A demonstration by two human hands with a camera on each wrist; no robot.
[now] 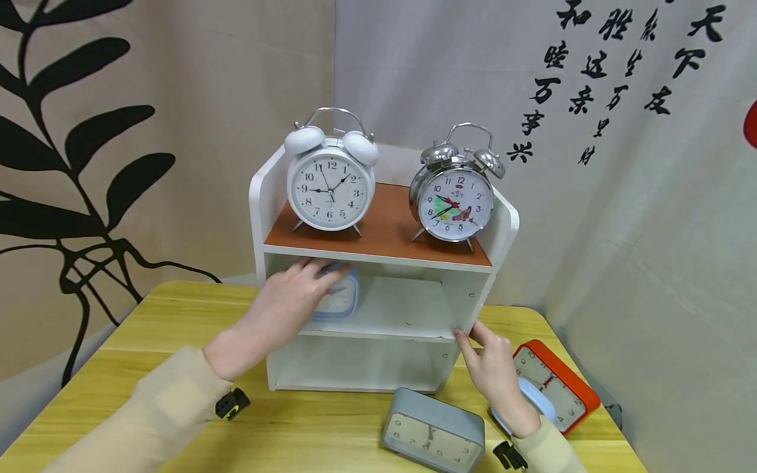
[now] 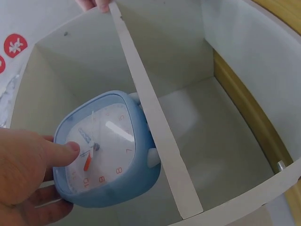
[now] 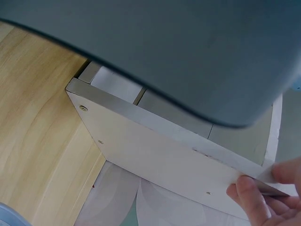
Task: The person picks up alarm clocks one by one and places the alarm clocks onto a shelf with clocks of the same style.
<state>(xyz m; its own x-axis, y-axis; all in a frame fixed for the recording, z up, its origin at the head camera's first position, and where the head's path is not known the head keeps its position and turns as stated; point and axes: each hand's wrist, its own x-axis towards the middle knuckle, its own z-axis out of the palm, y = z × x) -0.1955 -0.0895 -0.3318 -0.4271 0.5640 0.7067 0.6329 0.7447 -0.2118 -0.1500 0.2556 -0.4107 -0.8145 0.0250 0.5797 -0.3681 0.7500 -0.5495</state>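
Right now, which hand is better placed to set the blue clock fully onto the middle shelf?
The left hand. It already grips the blue clock inside the middle shelf. The right hand only touches the white rack's right front edge, probably steadying it.

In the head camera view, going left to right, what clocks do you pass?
Small blue clock gripped by the left hand on the middle shelf, white twin-bell clock on top, grey clock on the table, silver twin-bell clock on top, orange clock beside the right hand.
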